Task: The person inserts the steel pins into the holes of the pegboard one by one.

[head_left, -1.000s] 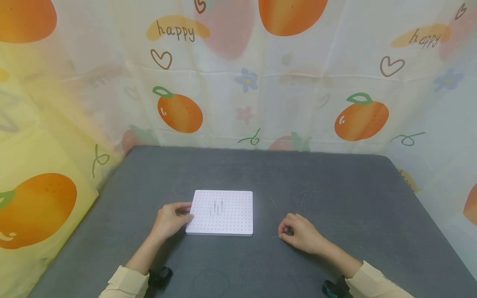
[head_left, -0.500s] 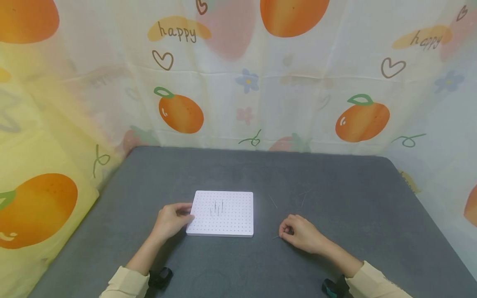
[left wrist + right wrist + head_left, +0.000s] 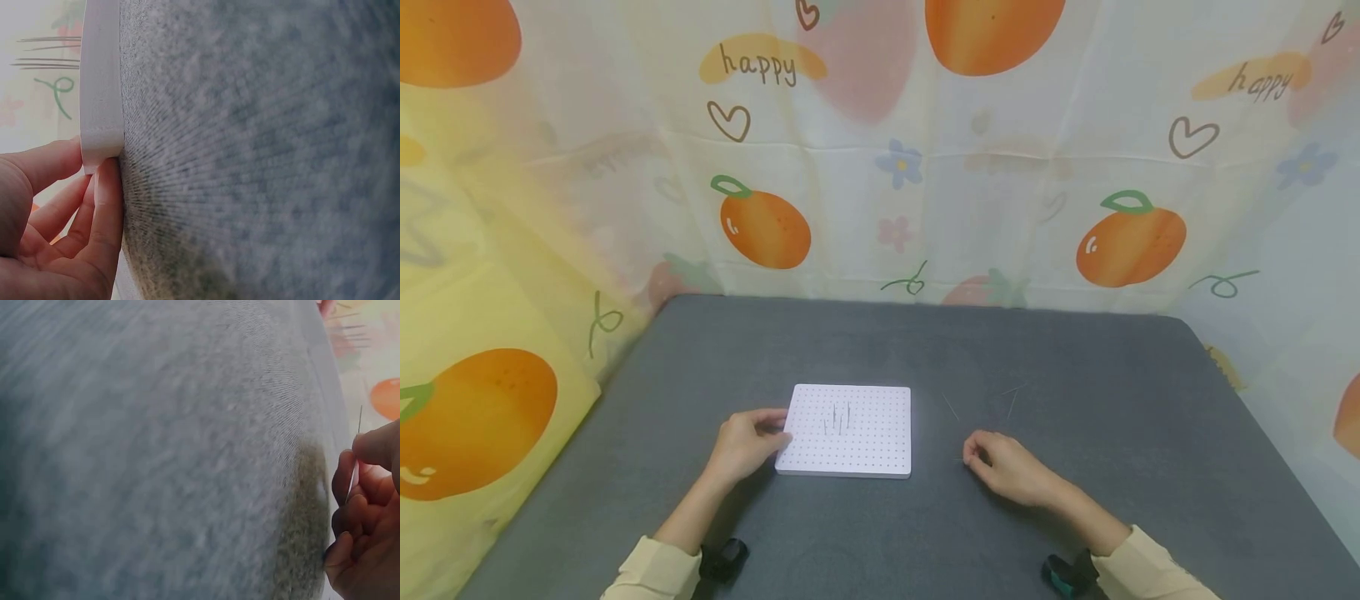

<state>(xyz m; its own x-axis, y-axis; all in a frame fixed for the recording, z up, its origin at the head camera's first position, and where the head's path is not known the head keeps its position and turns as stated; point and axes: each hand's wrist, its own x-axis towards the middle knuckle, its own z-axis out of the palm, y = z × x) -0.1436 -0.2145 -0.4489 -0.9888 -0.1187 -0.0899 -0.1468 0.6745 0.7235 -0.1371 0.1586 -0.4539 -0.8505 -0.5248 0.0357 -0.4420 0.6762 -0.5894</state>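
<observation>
A white board (image 3: 880,437) with rows of small holes lies on the grey table, and several thin needles (image 3: 840,421) stand upright in its left half. My left hand (image 3: 744,446) holds the board's left edge; in the left wrist view the thumb (image 3: 59,161) lies at the upper edge and the fingertips (image 3: 107,178) bear on the side. To the right of the board, just over the table, my right hand (image 3: 1006,468) pinches a thin needle (image 3: 360,419) between thumb and index finger. The other fingers of that hand are curled in.
On the grey table (image 3: 1112,400) beyond my right hand lie a loose needle (image 3: 951,407) and two more needles (image 3: 1012,404) that cross or nearly meet. A patterned cloth (image 3: 850,167) hangs behind the table's far edge.
My right hand has shifted slightly, its fingers moving on the needle; the end that stuck out to the left half a second ago shows less now. The left hand and board stay in place.
</observation>
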